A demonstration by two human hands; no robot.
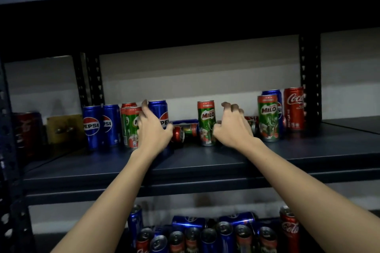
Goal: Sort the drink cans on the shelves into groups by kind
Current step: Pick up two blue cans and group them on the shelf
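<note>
On the dark middle shelf (205,162) stand mixed cans. Two blue Pepsi cans (91,126) are at the left, with green Milo cans (130,127) beside them. My left hand (153,129) is spread in front of a third Pepsi can (158,112), its thumb near a red-topped can (178,134) lying on its side. An upright Milo can (206,123) stands in the middle. My right hand (232,127) is just to its right with fingers bent and apart, thumb against the can. Further right are another Milo can (268,121) and a red Coca-Cola can (294,109).
Several mixed cans (205,234) are heaped on the lower shelf. A dim red can (25,133) and a brownish block (64,127) sit at the far left. Perforated uprights (310,80) frame the bay, and the shelf above hangs low overhead.
</note>
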